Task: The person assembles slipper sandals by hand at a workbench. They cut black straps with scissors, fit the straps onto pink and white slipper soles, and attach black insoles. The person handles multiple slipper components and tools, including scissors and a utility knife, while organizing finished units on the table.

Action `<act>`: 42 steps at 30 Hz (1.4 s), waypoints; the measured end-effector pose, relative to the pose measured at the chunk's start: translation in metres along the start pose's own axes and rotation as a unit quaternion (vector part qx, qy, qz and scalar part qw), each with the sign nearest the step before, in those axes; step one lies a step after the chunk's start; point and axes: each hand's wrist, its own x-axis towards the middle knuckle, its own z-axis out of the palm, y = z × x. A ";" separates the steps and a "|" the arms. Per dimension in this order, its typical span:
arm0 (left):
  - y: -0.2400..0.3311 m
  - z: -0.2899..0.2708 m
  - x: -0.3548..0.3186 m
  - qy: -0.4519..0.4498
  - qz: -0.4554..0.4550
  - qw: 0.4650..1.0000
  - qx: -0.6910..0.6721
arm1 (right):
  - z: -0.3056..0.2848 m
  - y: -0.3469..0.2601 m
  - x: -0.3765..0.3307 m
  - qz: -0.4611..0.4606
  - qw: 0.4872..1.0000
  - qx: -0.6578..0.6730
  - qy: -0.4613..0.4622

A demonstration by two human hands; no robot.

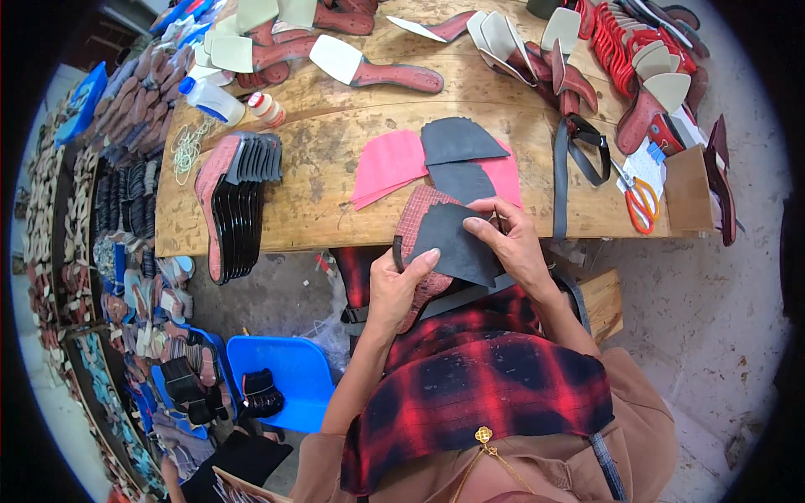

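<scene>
At the near edge of the wooden table (335, 180), the left hand (401, 285) is pinching a reddish sole (417, 220) from below while the right hand (513, 243) is pressing a dark grey cut piece (453, 247) flat onto it with spread fingers. Doing this well probably means matching the edges before rubbing outward from the middle. Lying just beyond are two pink pieces (387, 165) and two more grey pieces (457, 141); one pair of orange scissors (639, 201) is lying far right.
</scene>
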 end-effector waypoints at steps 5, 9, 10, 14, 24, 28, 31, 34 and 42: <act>-0.001 -0.003 -0.002 -0.001 -0.021 1.000 0.000 | 0.005 0.030 0.005 -0.080 0.996 -0.046 0.013; -0.021 -0.026 -0.016 0.030 -0.042 0.999 -0.006 | 0.010 0.048 0.008 -0.011 0.997 0.072 -0.001; -0.023 -0.031 -0.021 0.050 -0.045 0.997 -0.022 | 0.010 0.054 0.010 0.004 0.992 0.125 0.010; -0.028 -0.053 -0.033 0.074 0.024 0.996 -0.052 | 0.004 0.049 0.011 0.039 0.996 0.073 -0.018; 0.006 -0.046 -0.045 0.070 0.109 0.988 -0.080 | -0.008 0.024 0.011 0.084 0.993 0.036 -0.081; 0.027 -0.020 -0.044 -0.071 -0.041 0.994 0.068 | -0.014 -0.002 -0.004 0.146 0.970 0.147 -0.129; 0.028 0.000 -0.037 -0.077 -0.068 0.995 -0.012 | -0.009 -0.022 -0.010 0.185 0.945 0.235 -0.131; 0.026 -0.002 -0.034 -0.081 -0.070 0.994 -0.016 | -0.011 -0.023 -0.011 0.186 0.939 0.255 -0.138; 0.013 -0.015 -0.032 -0.089 -0.088 0.992 0.005 | -0.009 -0.023 -0.010 0.180 0.935 0.264 -0.155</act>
